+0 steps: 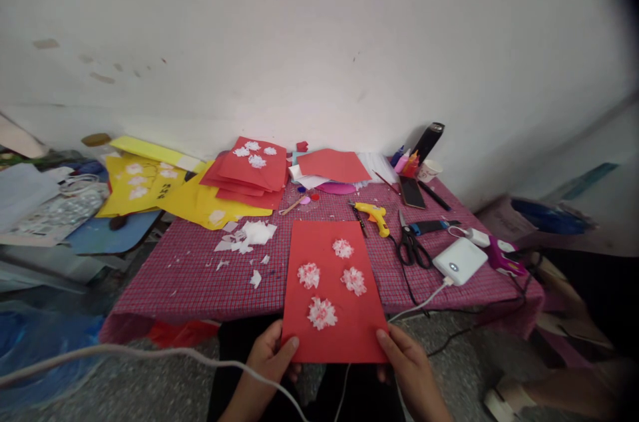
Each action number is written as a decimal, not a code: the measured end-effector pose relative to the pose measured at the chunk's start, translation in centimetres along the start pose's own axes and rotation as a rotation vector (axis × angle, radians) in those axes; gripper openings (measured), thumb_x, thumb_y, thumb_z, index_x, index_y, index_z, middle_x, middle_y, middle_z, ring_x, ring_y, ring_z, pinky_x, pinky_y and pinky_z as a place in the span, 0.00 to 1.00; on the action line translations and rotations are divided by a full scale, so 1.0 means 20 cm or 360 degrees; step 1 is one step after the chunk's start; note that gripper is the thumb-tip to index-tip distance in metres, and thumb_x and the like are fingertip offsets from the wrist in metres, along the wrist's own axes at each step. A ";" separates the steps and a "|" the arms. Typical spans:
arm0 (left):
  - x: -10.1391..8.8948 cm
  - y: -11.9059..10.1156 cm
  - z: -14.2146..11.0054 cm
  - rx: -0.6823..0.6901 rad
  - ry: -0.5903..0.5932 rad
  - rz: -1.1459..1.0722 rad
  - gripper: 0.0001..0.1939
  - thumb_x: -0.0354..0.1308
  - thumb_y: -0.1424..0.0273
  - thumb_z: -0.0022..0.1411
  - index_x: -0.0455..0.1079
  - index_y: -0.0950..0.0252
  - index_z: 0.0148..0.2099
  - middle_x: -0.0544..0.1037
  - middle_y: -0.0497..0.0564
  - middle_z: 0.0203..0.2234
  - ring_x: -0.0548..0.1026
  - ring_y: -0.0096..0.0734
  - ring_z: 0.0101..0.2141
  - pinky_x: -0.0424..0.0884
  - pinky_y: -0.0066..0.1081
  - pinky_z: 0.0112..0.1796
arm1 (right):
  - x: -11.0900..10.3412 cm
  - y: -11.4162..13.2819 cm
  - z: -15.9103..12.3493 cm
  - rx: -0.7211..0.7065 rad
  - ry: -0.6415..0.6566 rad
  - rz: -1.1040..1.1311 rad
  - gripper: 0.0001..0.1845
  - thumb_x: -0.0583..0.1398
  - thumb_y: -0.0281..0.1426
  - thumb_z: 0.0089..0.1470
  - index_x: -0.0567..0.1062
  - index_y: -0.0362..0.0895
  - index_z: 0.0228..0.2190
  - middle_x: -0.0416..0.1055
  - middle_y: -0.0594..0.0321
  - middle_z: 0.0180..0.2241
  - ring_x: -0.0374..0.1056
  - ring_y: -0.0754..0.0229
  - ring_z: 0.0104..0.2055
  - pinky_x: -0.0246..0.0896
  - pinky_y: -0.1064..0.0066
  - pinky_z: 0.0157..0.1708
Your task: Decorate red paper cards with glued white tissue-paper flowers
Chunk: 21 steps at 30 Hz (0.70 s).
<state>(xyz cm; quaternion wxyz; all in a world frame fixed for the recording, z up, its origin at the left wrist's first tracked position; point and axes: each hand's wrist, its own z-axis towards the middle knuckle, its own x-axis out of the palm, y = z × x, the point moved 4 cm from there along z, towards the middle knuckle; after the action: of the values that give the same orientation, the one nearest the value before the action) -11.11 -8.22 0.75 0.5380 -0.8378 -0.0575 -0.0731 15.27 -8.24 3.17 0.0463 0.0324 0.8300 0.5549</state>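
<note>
Between my two hands is a sheet of red card (319, 239), held over the table's front edge. Several white paper flowers with pink-red touches, such as the paper flower (322, 313), sit on its face. My left hand (269, 355) grips the lower left corner, thumb on top and fingers beneath. At the lower right corner, my right hand (407, 359) pinches the card in the same way. To the card's left lie torn scraps of white paper (254, 233). Beyond its top right corner is a yellow glue gun (372, 214), with black scissors (413, 250) beside it.
A checked cloth covers the table (190, 282). Red cards (239, 176) and yellow sheets (194, 206) lie back left. A white power bank (460, 261), phone (412, 191), paint bottles (410, 164) and black flask (430, 141) stand or lie right. A white cable (200, 357) crosses in front; another person's leg shows right.
</note>
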 end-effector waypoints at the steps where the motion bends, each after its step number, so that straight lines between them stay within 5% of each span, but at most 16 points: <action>1: 0.00 0.00 0.00 0.0010 0.0005 -0.0002 0.29 0.66 0.49 0.52 0.72 0.68 0.45 0.73 0.46 0.19 0.70 0.26 0.18 0.67 0.25 0.20 | 0.00 0.00 0.00 -0.0001 0.0001 -0.0004 0.32 0.64 0.56 0.49 0.79 0.39 0.38 0.65 0.68 0.14 0.61 0.64 0.15 0.53 0.74 0.17; 21: 0.02 -0.04 -0.02 0.0037 0.0020 0.0002 0.29 0.66 0.49 0.52 0.73 0.68 0.46 0.72 0.46 0.19 0.69 0.26 0.19 0.68 0.25 0.21 | -0.01 -0.04 0.00 -0.0034 0.0022 0.0021 0.30 0.63 0.55 0.51 0.79 0.40 0.40 0.66 0.67 0.16 0.61 0.63 0.17 0.55 0.73 0.18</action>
<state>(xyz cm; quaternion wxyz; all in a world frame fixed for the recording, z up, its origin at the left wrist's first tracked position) -10.93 -8.27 1.75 0.5482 -0.8310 -0.0544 -0.0774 15.51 -8.53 2.39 0.0372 0.0336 0.8241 0.5642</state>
